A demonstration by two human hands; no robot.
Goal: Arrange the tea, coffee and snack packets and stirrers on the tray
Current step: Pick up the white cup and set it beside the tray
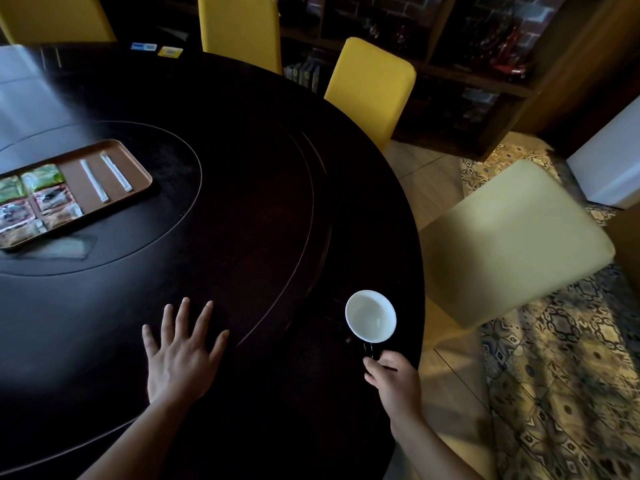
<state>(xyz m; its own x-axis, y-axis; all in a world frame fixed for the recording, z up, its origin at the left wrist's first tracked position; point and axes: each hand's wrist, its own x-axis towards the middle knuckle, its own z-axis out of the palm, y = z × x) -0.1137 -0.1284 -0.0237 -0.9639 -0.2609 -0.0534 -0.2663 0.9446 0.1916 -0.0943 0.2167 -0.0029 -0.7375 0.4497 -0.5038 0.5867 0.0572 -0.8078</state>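
The left hand (180, 355) lay spread flat on the surface (259, 220); the right hand (393, 377) pinched the cup (370, 316) by its handle.

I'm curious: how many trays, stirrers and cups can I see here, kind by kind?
tray: 1
stirrers: 2
cup: 1
total: 4
The packets run off the picture's edge, so they are not counted.

Dark round table (242, 202) with an inset centre disc (166, 216). On the disc, left side: tray (72, 178), with a clear packet (65, 249) just beside its near edge. Far edge: blue card (143, 46) and yellow card (170, 51), side by side. Near the right edge: mug (370, 315). Left hand (180, 355) lies flat on the near side.
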